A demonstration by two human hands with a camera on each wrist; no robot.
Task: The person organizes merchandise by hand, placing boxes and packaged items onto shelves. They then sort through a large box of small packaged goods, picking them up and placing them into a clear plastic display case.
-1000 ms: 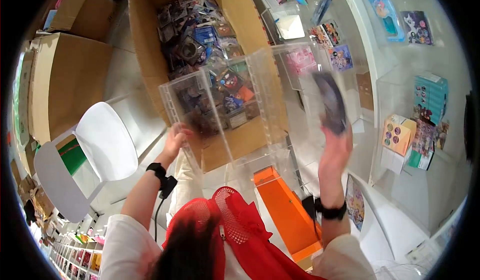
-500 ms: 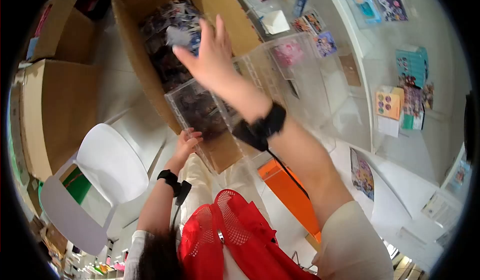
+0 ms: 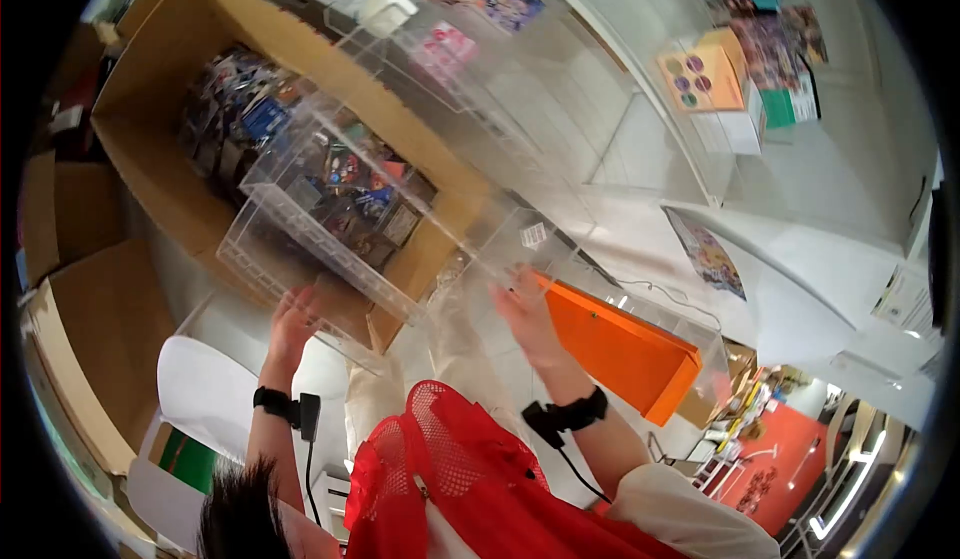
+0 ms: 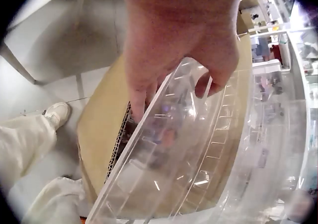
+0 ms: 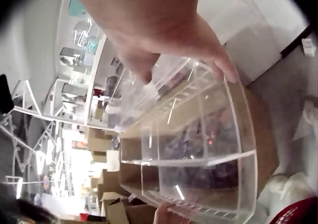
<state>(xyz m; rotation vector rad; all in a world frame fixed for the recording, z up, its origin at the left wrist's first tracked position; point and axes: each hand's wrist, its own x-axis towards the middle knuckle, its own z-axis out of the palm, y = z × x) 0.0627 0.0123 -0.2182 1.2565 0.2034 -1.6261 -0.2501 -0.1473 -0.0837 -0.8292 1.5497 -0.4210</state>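
A clear plastic case with divided compartments (image 3: 335,251) is held between both hands, over the near end of a large cardboard box (image 3: 150,144). My left hand (image 3: 293,321) grips its left end; in the left wrist view the fingers (image 4: 138,102) lie outside the wall and the thumb inside. At the other end my right hand (image 3: 527,321) grips the rim, its fingers (image 5: 226,67) hooked over the edge in the right wrist view. Through the clear walls show many small glossy packets (image 3: 265,117) heaped in the cardboard box.
An orange bin (image 3: 620,351) stands to the right of my legs. White display shelving (image 3: 640,149) with cards and small boxes (image 3: 705,74) runs along the right. On the left are a white chair (image 3: 205,389) and another open cardboard box (image 3: 110,329).
My right hand carried a dark flat packet over to the cardboard box, let it go there, then came back to the case's right end. The left hand stayed on the case; the head view turned right.
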